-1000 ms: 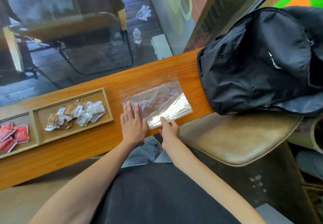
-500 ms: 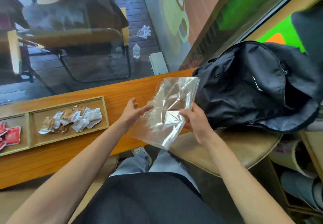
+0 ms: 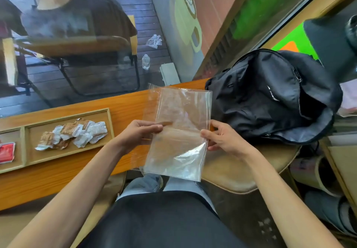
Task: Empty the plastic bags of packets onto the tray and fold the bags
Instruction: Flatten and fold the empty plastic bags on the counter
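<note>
Left hand (image 3: pixel 138 131): pinches the clear bag (image 3: pixel 179 131) (empty) at its left edge.
Right hand (image 3: pixel 222 137): pinches the opposite edge.
Tray (image 3: pixel 67 156): left of both hands.

No words or numbers can be read anywhere. The black backpack (image 3: pixel 270 97), to the right of the right hand's fingers (image 3: pixel 208 133), bears a small white mark on its side, too small and blurred to make out. The red packets (image 3: pixel 6 152) and the brown-and-white packets (image 3: pixel 73 134) in the tray (image 3: pixel 108 124), left of the left hand's fingers (image 3: pixel 154 128), carry print that cannot be read. Beyond the fingers, the window (image 3: pixel 183 15) shows a painted cup with no legible lettering.
</note>
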